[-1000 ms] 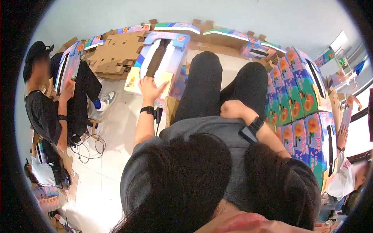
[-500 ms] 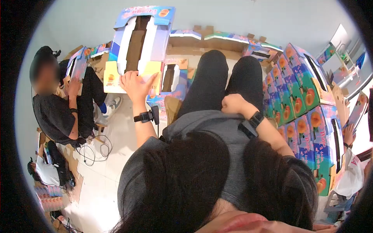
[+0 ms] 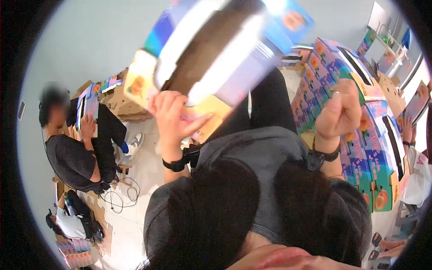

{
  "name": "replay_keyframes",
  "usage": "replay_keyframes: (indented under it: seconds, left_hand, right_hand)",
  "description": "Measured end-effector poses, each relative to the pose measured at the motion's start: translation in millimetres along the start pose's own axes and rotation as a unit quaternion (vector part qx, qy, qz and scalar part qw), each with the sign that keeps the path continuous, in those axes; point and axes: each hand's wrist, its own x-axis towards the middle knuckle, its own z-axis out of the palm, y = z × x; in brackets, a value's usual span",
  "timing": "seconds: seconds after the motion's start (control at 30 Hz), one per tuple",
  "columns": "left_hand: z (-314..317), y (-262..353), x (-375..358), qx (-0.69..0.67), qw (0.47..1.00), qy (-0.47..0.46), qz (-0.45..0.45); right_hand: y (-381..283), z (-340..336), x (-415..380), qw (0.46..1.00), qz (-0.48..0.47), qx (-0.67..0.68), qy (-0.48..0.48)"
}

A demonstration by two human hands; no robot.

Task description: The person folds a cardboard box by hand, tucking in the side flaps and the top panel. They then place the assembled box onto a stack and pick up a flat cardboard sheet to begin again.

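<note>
My left hand (image 3: 173, 114) grips the near yellow edge of a printed carton (image 3: 153, 78), fingers over its rim beside the long opening. The carton is blue, white and yellow with peach pictures; it is tilted up to the right and blurred, and its top runs out of view. My right hand (image 3: 339, 110) is raised in a closed fist, with a ring on one finger, in front of the stacked cartons at the right. Whether anything is inside that fist is hidden.
Stacked peach-print cartons (image 3: 375, 144) rise at the right. On the left a seated person (image 3: 74, 155) holds another carton (image 3: 87, 105), with brown cardboard (image 3: 119, 105) beside it. A looped cable (image 3: 122, 198) lies on the floor. More people work at the lower left and far right.
The carton in my left hand has come closer and swung rightward, now tilted. My right hand has lifted from my lap up and to the right. The whole view has shifted slightly.
</note>
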Motion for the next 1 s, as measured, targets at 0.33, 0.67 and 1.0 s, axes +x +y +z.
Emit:
replay_keyframes:
  seconds: [0.33, 0.67, 1.0]
  left_hand:
    - [64.9, 74.3, 3.2, -0.146, 0.952, -0.135, 0.233]
    - [77.0, 70.9, -16.7, -0.171, 0.972, -0.134, 0.092]
    - [84.5, 62.9, 5.7, -0.217, 0.955, -0.171, 0.105]
  right_hand:
    - [10.3, 16.5, -63.0, 0.966, -0.025, -0.045, -0.252]
    - [21.9, -43.1, -70.5, 0.904, 0.197, -0.027, -0.378]
    - [65.6, -28.9, -121.5, 0.900, 0.166, -0.241, -0.324]
